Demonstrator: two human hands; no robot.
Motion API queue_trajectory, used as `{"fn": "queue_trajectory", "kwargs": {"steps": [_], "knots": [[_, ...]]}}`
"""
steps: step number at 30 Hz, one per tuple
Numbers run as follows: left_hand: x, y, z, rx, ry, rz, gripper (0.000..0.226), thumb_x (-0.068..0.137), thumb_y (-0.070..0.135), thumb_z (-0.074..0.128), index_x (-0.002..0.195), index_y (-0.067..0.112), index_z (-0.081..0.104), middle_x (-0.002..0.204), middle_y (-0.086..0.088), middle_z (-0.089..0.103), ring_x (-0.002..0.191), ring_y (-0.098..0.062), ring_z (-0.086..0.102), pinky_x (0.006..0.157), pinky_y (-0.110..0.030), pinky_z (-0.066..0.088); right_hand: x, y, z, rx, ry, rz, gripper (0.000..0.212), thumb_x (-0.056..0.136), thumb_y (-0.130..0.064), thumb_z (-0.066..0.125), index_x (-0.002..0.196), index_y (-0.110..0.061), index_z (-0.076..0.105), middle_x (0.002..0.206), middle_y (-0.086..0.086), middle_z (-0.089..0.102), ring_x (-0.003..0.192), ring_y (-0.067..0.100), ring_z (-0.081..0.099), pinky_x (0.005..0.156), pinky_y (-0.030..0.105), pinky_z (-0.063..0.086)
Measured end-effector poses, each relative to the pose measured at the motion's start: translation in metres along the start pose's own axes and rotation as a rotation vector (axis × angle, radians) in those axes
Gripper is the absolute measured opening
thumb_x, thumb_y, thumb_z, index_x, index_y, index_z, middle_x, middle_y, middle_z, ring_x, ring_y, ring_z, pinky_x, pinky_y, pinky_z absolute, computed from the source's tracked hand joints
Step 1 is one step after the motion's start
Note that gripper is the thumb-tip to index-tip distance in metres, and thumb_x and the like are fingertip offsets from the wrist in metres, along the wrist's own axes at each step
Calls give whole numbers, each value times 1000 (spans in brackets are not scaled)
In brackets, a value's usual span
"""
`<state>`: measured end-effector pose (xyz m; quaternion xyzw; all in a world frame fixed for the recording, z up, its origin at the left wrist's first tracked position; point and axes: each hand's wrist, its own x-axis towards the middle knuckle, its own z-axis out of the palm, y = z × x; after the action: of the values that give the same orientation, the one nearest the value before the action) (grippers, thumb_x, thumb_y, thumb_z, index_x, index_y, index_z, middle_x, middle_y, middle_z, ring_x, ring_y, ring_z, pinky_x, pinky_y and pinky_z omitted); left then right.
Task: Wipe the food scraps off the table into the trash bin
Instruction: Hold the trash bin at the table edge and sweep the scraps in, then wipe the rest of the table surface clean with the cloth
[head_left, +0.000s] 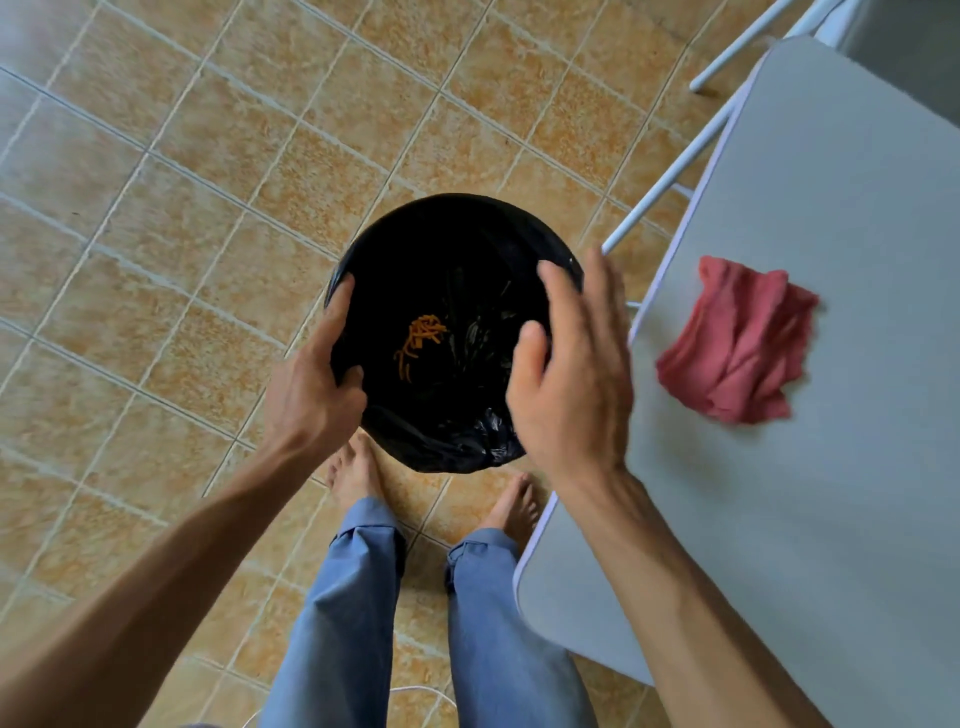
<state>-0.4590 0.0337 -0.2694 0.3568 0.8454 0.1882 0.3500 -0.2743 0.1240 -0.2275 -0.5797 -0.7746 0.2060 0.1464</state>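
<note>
Gripping the bin (452, 431) rim with our left hand (311, 395), right hand (571, 374) spread open beside it, we judge it light, its liner slippery, scraps (418, 338) inside, cloth (737, 343) on the bench (831, 493) beside the bin.

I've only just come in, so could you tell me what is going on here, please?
A person stands barefoot over a black-lined trash bin on the tiled floor. The left hand grips the bin's rim; the right hand hovers open over its other side, holding nothing. Orange food scraps lie at the bottom of the bin. A crumpled red cloth lies on the grey table beside it, and no scraps show on the visible tabletop.
</note>
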Motion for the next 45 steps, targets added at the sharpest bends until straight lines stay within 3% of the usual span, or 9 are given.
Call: {"fn": "queue_trajectory", "kwargs": {"steps": [3, 5, 9, 15, 24, 30, 33, 38, 45], "knots": [[14, -26, -24, -1, -16, -15, 96, 82, 0, 56, 148, 54, 12, 137, -13, 58, 107, -41, 61, 82, -51, 56, 14, -4, 37, -157, -302, 89, 66, 104, -24, 47, 161, -30, 14, 170, 12, -10, 156, 34, 1, 124, 50, 15], [25, -44, -33, -14, -39, 0, 96, 82, 0, 57, 149, 53, 13, 147, -5, 49, 121, -37, 56, 90, -46, 52, 26, 3, 59, -178, -494, 253, 76, 105, -22, 45, 159, -37, -5, 167, 7, -23, 152, 38, 17, 113, 52, 36], [52, -77, -31, 8, -56, -21, 96, 80, 1, 57, 149, 53, 14, 150, -1, 45, 130, -31, 50, 97, -40, 49, 37, 10, 93, -163, -608, 343, 103, 92, 7, 51, 157, -42, -11, 168, 10, -1, 91, 30, 59, 50, 28, 42], [101, -106, -2, 82, -137, 2, 95, 81, -1, 55, 154, 39, 9, 152, -7, 43, 122, -35, 55, 81, -33, 49, 44, 28, 145, -168, -629, 406, 106, 92, 5, 56, 157, -42, -13, 140, 12, 40, 70, 21, 50, 61, 34, 42], [162, -112, 57, 151, -288, 103, 94, 83, 4, 46, 152, 41, -6, 146, -20, 47, 106, -45, 59, 81, -54, 53, 59, 63, 187, -180, -432, 526, 101, 92, 7, 55, 159, -42, -2, 148, 10, 40, 104, 33, 59, 70, 35, 39], [169, -83, 67, 162, -394, 122, 85, 91, 17, 52, 155, 37, -1, 153, -10, 40, 102, -38, 61, 78, -45, 53, 60, 82, 190, -199, -406, 676, 95, 94, -2, 56, 159, -42, -1, 153, 13, 32, 93, 32, 55, 70, 37, 40], [160, -64, 66, 167, -365, 135, 82, 89, 17, 51, 155, 36, 6, 150, -12, 42, 114, -38, 56, 83, -41, 48, 67, 72, 175, -128, -478, 769, 77, 95, -14, 56, 159, -35, 20, 166, 10, 13, 134, 39, 44, 94, 43, 48], [127, -18, 49, 148, -218, 126, 71, 90, 16, 50, 154, 21, 20, 150, -17, 42, 132, -38, 45, 101, -46, 42, 72, 15, 105, 104, -308, 519, 48, 98, -18, 50, 146, -22, 51, 164, 11, 25, 149, 28, 26, 121, 37, 25], [46, 79, 44, -30, -202, 252, 65, 92, 24, 52, 151, 21, 26, 146, -10, 50, 129, -31, 52, 102, -47, 47, 59, 18, -31, 98, 270, 210, 28, 87, -13, 57, 108, -12, 76, 122, 6, 71, 123, 24, 59, 110, 38, 40]]}}
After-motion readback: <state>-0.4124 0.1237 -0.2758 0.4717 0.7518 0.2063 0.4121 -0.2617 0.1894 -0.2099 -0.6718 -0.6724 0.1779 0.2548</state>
